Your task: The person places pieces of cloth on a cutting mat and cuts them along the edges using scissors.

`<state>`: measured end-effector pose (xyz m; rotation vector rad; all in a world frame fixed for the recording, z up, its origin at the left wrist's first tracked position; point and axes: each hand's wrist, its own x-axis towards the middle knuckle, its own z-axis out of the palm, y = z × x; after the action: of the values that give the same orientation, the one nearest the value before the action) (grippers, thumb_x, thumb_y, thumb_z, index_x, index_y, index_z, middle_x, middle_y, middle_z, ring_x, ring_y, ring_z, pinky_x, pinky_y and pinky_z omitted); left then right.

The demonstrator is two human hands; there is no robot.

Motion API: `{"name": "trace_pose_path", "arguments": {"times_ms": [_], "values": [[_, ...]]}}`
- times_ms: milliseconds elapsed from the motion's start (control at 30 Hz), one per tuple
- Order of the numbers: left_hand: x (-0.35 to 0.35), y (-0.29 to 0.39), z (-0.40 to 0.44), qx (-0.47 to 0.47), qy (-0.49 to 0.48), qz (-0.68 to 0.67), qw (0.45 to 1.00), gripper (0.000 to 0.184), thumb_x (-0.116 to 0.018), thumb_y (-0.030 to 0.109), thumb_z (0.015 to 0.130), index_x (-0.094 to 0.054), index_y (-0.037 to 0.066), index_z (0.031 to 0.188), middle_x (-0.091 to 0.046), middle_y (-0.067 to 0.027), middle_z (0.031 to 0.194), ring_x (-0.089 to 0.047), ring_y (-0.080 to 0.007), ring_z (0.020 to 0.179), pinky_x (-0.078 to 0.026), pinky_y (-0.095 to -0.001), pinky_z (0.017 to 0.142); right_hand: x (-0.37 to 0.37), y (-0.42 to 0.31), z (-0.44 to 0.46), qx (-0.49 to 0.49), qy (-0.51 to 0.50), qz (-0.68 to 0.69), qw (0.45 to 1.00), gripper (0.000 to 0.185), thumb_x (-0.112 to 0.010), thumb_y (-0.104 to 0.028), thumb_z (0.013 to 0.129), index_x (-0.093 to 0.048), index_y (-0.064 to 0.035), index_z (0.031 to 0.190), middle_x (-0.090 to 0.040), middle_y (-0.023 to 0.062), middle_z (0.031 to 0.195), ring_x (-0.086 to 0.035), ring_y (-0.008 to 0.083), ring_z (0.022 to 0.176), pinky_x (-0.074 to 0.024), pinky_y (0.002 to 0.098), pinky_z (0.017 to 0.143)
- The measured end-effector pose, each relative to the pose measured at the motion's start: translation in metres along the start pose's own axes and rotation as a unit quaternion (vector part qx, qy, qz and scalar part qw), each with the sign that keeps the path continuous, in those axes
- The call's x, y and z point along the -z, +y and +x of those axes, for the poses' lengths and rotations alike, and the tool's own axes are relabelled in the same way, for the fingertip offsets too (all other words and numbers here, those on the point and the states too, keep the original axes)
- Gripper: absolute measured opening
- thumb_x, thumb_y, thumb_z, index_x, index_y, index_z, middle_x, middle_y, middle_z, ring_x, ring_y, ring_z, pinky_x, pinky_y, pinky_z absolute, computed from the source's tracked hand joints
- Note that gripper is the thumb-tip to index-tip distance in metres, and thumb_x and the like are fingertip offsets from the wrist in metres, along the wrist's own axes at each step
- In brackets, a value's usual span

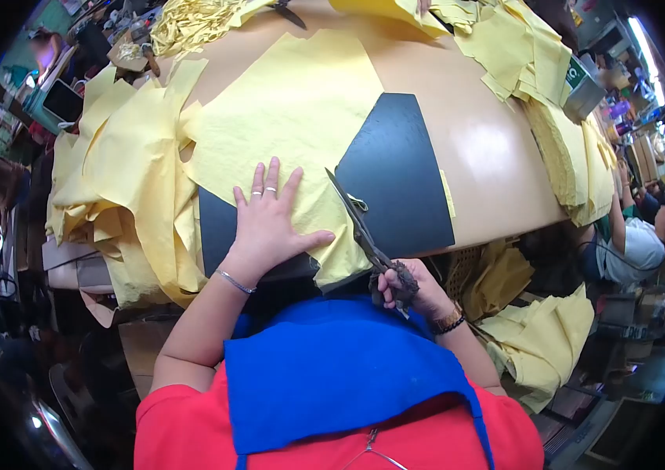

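A large yellow sheet (285, 102), like cloth or soft leather, lies over a dark board (403, 172) on the table. My left hand (268, 215) rests flat on this sheet with its fingers spread. In my right hand (415, 288) is a pair of scissors (357, 223), its handles wrapped in dark material. The blades point away from me along the sheet's right edge, over the dark board. A small dark loop or scrap lies beside the blades; I cannot make out what it is. My right fingers wrap the handles and partly hide them.
Crumpled yellow sheets (137, 172) hang over the table's left side. A yellow stack (563, 157) stands on the right, and thin strips (195, 23) are heaped at the far left. More yellow material (544, 337) lies low at right. The tan table (489, 149) has a curved-looking front edge. Other people are nearby.
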<state>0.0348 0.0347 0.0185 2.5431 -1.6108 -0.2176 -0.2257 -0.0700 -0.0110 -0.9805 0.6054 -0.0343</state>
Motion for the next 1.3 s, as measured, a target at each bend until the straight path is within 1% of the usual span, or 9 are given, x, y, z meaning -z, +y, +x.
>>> {"name": "trace_pose_path", "arguments": {"times_ms": [133, 233, 267, 367, 500, 800, 1000, 1200, 1300], "values": [[-0.001, 0.012, -0.003, 0.029, -0.019, -0.009, 0.999, 0.1, -0.058, 0.074, 0.072, -0.03, 0.015, 0.147, -0.019, -0.0239, 0.153, -0.013, -0.0406, 0.143, -0.015, -0.067, 0.108, 0.0, 0.002, -0.01, 0.009, 0.014, -0.009, 1.0, 0.028, -0.062, -0.029, 0.093, -0.062, -0.0036, 0.082, -0.06, 0.0031, 0.066, -0.059, 0.0103, 0.057, -0.0475, 0.023, 0.053], [-0.005, -0.013, 0.018, 0.007, 0.011, -0.068, 0.998, 0.091, -0.056, 0.07, 0.078, -0.032, 0.017, 0.147, -0.019, -0.0222, 0.154, -0.013, -0.0408, 0.143, -0.015, -0.0667, 0.108, 0.005, 0.005, -0.011, 0.015, 0.006, -0.011, 1.0, 0.028, -0.062, -0.03, 0.093, -0.062, -0.0037, 0.082, -0.06, 0.0031, 0.066, -0.058, 0.0101, 0.057, -0.0475, 0.0226, 0.053], [0.0, -0.021, 0.025, -0.015, 0.028, -0.04, 0.999, 0.084, -0.057, 0.067, 0.079, -0.035, 0.021, 0.146, -0.02, -0.0197, 0.154, -0.013, -0.0408, 0.143, -0.015, -0.0656, 0.109, 0.006, 0.005, -0.011, 0.01, 0.005, -0.007, 1.0, 0.028, -0.062, -0.03, 0.093, -0.062, -0.0037, 0.082, -0.06, 0.0032, 0.066, -0.059, 0.0103, 0.057, -0.0475, 0.0225, 0.053], [-0.003, -0.041, 0.039, -0.061, 0.012, -0.002, 0.998, 0.087, -0.052, 0.073, 0.077, -0.036, 0.022, 0.146, -0.021, -0.0201, 0.154, -0.015, -0.0404, 0.143, -0.015, -0.0656, 0.109, 0.008, 0.001, -0.005, 0.008, -0.002, 0.001, 1.0, 0.028, -0.063, -0.03, 0.092, -0.062, -0.0037, 0.082, -0.061, 0.0036, 0.066, -0.059, 0.0109, 0.056, -0.0477, 0.0224, 0.053], [-0.005, -0.035, 0.034, -0.066, 0.019, -0.004, 0.998, 0.087, -0.053, 0.073, 0.077, -0.035, 0.023, 0.146, -0.021, -0.0202, 0.154, -0.014, -0.0402, 0.143, -0.013, -0.0638, 0.11, 0.002, -0.002, 0.003, 0.023, -0.002, 0.011, 1.0, 0.028, -0.063, -0.03, 0.092, -0.062, -0.0036, 0.083, -0.061, 0.0042, 0.067, -0.06, 0.0117, 0.056, -0.0479, 0.0224, 0.053], [-0.013, -0.011, 0.015, 0.021, 0.022, 0.016, 0.999, 0.085, -0.054, 0.067, 0.079, -0.029, 0.024, 0.149, -0.016, -0.0197, 0.155, -0.01, -0.0392, 0.144, -0.011, -0.0676, 0.108, 0.001, 0.006, -0.008, 0.02, 0.023, 0.009, 0.999, 0.026, -0.063, -0.028, 0.092, -0.062, -0.0034, 0.083, -0.062, 0.0043, 0.067, -0.06, 0.0116, 0.056, -0.0485, 0.0221, 0.053], [-0.016, -0.002, 0.004, 0.012, 0.034, 0.004, 0.999, 0.087, -0.053, 0.069, 0.079, -0.031, 0.021, 0.148, -0.018, -0.023, 0.154, -0.011, -0.0416, 0.143, -0.012, -0.0699, 0.106, 0.0, 0.001, -0.005, 0.02, 0.016, 0.031, 0.999, 0.025, -0.063, -0.027, 0.092, -0.062, -0.0039, 0.083, -0.062, 0.0037, 0.066, -0.06, 0.011, 0.056, -0.0483, 0.0219, 0.054], [-0.013, 0.015, -0.003, 0.051, 0.009, 0.017, 0.999, 0.086, -0.052, 0.068, 0.081, -0.032, 0.018, 0.147, -0.018, -0.0227, 0.154, -0.012, -0.0426, 0.143, -0.015, -0.0716, 0.104, -0.001, 0.006, -0.014, 0.024, 0.028, 0.008, 0.999, 0.024, -0.064, -0.027, 0.092, -0.062, -0.004, 0.083, -0.062, 0.0036, 0.067, -0.06, 0.0107, 0.058, -0.0479, 0.0213, 0.055], [-0.01, 0.0, 0.012, 0.031, 0.026, -0.02, 0.999, 0.085, -0.051, 0.069, 0.081, -0.033, 0.019, 0.147, -0.018, -0.0217, 0.154, -0.013, -0.0419, 0.143, -0.014, -0.0701, 0.106, 0.0, 0.007, -0.018, 0.024, 0.038, 0.008, 0.999, 0.024, -0.063, -0.026, 0.092, -0.062, -0.0042, 0.083, -0.061, 0.0032, 0.067, -0.06, 0.0102, 0.057, -0.0484, 0.0214, 0.056]]}}
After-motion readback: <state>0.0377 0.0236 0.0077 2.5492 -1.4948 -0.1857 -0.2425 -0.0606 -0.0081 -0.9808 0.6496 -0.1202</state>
